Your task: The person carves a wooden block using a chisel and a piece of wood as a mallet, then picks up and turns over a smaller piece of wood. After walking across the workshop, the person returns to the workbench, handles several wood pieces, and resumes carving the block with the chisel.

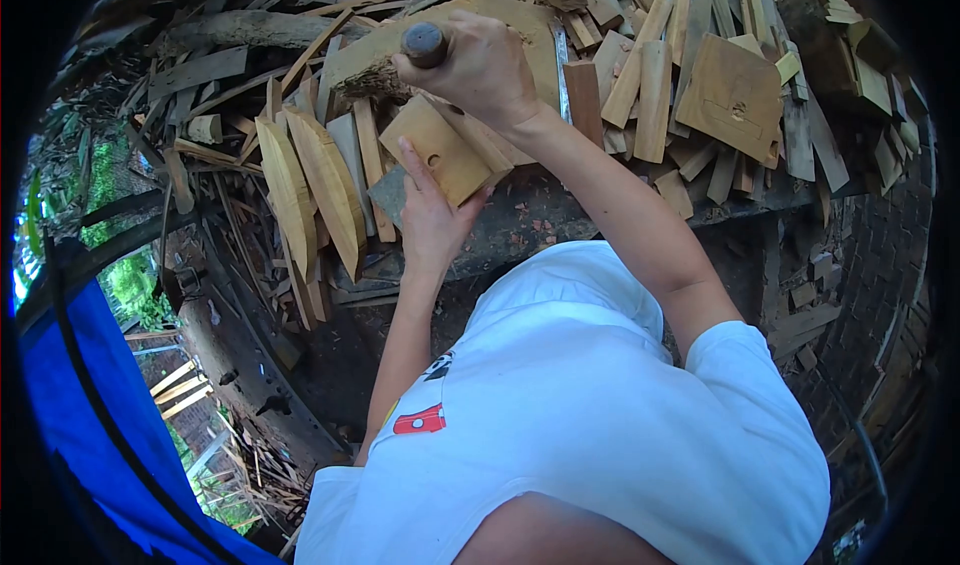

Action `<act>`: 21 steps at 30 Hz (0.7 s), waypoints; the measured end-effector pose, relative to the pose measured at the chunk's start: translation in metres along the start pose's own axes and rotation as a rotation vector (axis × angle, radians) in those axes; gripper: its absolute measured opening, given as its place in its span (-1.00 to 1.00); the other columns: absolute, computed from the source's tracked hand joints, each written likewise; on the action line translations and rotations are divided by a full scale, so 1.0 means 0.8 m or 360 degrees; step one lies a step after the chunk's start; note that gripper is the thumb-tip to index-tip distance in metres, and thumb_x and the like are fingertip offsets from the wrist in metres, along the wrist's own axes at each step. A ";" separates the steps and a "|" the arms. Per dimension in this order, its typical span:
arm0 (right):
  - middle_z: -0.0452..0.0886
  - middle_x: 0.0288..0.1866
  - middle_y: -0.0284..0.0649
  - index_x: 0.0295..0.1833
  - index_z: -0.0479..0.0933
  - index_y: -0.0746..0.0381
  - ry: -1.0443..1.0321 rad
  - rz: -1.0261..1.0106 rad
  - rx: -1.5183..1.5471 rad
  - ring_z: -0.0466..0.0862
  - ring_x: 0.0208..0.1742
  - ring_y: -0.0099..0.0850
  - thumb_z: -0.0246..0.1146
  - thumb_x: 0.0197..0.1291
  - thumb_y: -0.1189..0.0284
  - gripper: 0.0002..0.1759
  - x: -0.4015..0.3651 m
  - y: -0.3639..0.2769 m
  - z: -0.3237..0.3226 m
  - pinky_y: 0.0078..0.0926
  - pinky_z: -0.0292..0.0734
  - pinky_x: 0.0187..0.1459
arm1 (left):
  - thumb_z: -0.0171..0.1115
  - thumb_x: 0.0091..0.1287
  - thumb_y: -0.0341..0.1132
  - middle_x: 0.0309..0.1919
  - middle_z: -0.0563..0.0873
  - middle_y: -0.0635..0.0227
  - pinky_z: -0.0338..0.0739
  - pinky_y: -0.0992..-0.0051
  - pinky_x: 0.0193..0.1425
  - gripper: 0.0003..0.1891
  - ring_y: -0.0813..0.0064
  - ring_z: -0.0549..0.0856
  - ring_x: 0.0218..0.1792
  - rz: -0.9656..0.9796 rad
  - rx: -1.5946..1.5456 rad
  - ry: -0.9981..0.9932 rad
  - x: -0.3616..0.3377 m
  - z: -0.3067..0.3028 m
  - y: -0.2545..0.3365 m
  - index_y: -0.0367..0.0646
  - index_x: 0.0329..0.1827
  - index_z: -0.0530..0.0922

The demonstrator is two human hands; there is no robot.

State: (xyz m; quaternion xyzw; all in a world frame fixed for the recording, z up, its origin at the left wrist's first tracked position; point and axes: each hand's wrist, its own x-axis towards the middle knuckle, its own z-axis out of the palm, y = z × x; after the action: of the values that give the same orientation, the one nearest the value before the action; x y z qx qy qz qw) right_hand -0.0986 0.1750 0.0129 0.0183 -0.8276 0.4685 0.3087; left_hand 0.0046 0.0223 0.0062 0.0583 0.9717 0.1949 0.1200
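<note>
A squarish wooden block with a small round hole in its face is held tilted at the bench's front edge. My left hand grips it from below, with a finger along its face and the thumb at its lower right corner. Above the block, my right hand is closed round a handle with a dark round end. The rest of that tool is hidden behind my hand. A grey flat piece lies just left of my left hand.
Two curved pale wood pieces lean at the left. Wooden offcuts and a square board with a hole lie at the right. A large wood slab sits behind my hands. Blue sheeting hangs at the lower left.
</note>
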 end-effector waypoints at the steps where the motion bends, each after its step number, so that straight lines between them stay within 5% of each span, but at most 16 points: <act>1: 0.57 -0.52 -0.16 -0.43 0.63 0.18 -0.0007 0.0006 0.0031 0.64 -0.47 -0.21 0.42 -0.03 0.10 -0.66 0.001 0.000 0.001 -0.29 0.57 -0.38 | 0.47 0.09 -0.02 0.08 0.48 -0.29 0.56 0.08 -0.02 0.25 -0.22 0.61 -0.02 0.0061 0.0061 0.0020 0.001 0.004 -0.007 -0.23 0.54 -0.38; 3: 0.57 -0.51 -0.16 -0.42 0.63 0.17 0.0001 0.0014 0.0038 0.65 -0.46 -0.21 0.42 -0.03 0.10 -0.65 -0.003 -0.004 -0.002 -0.29 0.58 -0.39 | 0.46 0.09 0.01 -0.02 0.53 -0.24 0.57 0.05 -0.12 0.25 -0.22 0.63 -0.11 0.0148 0.0115 0.0035 0.000 -0.006 -0.006 -0.23 0.54 -0.38; 5: 0.58 -0.50 -0.17 -0.39 0.63 0.16 -0.0043 -0.0037 0.0021 0.66 -0.46 -0.20 0.44 -0.04 0.00 -0.57 -0.009 -0.013 -0.002 -0.28 0.58 -0.41 | 0.44 0.07 0.11 -0.02 0.58 -0.10 0.56 0.07 -0.10 0.20 -0.13 0.65 -0.10 -0.0032 0.0419 -0.0378 0.005 -0.045 0.004 -0.24 0.55 -0.22; 6: 0.58 -0.50 -0.17 -0.39 0.63 0.16 -0.0028 -0.0029 0.0002 0.66 -0.46 -0.20 0.44 -0.04 0.00 -0.57 -0.012 -0.013 -0.001 -0.28 0.58 -0.41 | 0.41 0.07 0.15 0.05 0.58 -0.01 0.56 0.12 -0.05 0.09 -0.04 0.65 -0.02 -0.0004 0.0464 -0.0368 0.010 -0.060 0.004 -0.25 0.52 0.02; 9: 0.59 -0.50 -0.16 -0.37 0.62 0.18 -0.0115 0.0014 -0.0086 0.67 -0.48 -0.16 0.37 -0.09 -0.24 -0.37 -0.019 -0.010 0.011 -0.20 0.58 -0.45 | 0.45 0.07 0.05 0.12 0.56 0.00 0.56 0.19 0.02 -0.07 -0.07 0.62 0.04 -0.0069 0.0568 -0.0180 0.033 -0.094 0.031 -0.27 0.42 0.25; 11: 0.62 -0.44 -0.12 -0.30 0.63 0.18 -0.0315 0.0119 -0.0156 0.69 -0.42 -0.16 0.33 -0.07 -0.27 -0.33 -0.012 -0.023 -0.002 -0.22 0.59 -0.40 | 0.48 0.10 -0.17 0.16 0.56 0.10 0.56 0.28 0.06 -0.24 0.10 0.65 0.04 0.0596 0.0275 0.0462 0.060 -0.080 0.009 -0.24 0.35 0.34; 12: 0.64 -0.38 -0.08 -0.24 0.64 0.19 -0.0519 0.0230 -0.0222 0.71 -0.35 -0.16 0.29 -0.05 -0.31 -0.29 -0.012 -0.032 -0.007 -0.24 0.61 -0.34 | 0.48 0.10 -0.17 0.16 0.56 0.10 0.56 0.28 0.06 -0.24 0.10 0.65 0.04 0.0592 0.0280 0.0472 0.072 -0.065 0.003 -0.24 0.35 0.34; 14: 0.66 -0.31 -0.05 -0.15 0.64 0.20 -0.0601 0.0189 -0.0280 0.71 -0.29 -0.18 0.22 0.04 -0.30 -0.27 -0.021 -0.043 -0.012 -0.29 0.62 -0.26 | 0.43 0.18 -0.35 0.00 0.60 0.29 0.49 0.36 0.12 -0.47 0.36 0.62 -0.04 0.0668 -0.0998 0.0305 0.101 -0.037 0.002 -0.29 0.20 0.46; 16: 0.67 -0.24 -0.01 -0.06 0.63 0.21 -0.0684 0.0181 -0.0366 0.72 -0.22 -0.19 0.16 0.12 -0.30 -0.26 -0.029 -0.030 -0.019 -0.34 0.62 -0.18 | 0.37 0.22 -0.40 -0.03 0.62 0.33 0.50 0.41 0.12 -0.59 0.44 0.62 -0.04 0.0657 -0.0983 0.0262 0.118 -0.035 0.004 -0.27 0.12 0.51; 18: 0.67 -0.15 -0.01 0.07 0.59 0.25 -0.0550 0.0533 0.0927 0.72 -0.16 -0.26 0.08 0.31 -0.15 -0.34 -0.047 0.009 -0.034 -0.39 0.59 -0.06 | 0.32 0.26 -0.46 -0.07 0.63 0.37 0.50 0.46 0.12 -0.70 0.51 0.62 -0.03 0.0623 -0.0968 0.0223 0.128 -0.029 0.001 -0.26 0.05 0.55; 21: 0.64 -0.14 -0.14 0.04 0.52 0.33 -0.0014 0.1216 0.0578 0.65 -0.04 -0.39 0.17 0.38 0.22 -0.63 -0.124 0.101 -0.055 -0.40 0.52 0.03 | 0.35 0.20 -0.48 -0.21 0.69 0.42 0.53 0.55 -0.02 -0.78 0.64 0.65 -0.17 0.0476 -0.1150 0.0076 0.137 -0.030 -0.008 -0.25 -0.11 0.58</act>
State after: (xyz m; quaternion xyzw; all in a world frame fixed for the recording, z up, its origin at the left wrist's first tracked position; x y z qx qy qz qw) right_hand -0.0224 0.2293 -0.0853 -0.2338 -0.6801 0.6875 0.1011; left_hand -0.1073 0.0254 0.0021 0.1487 0.8237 0.5412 0.0804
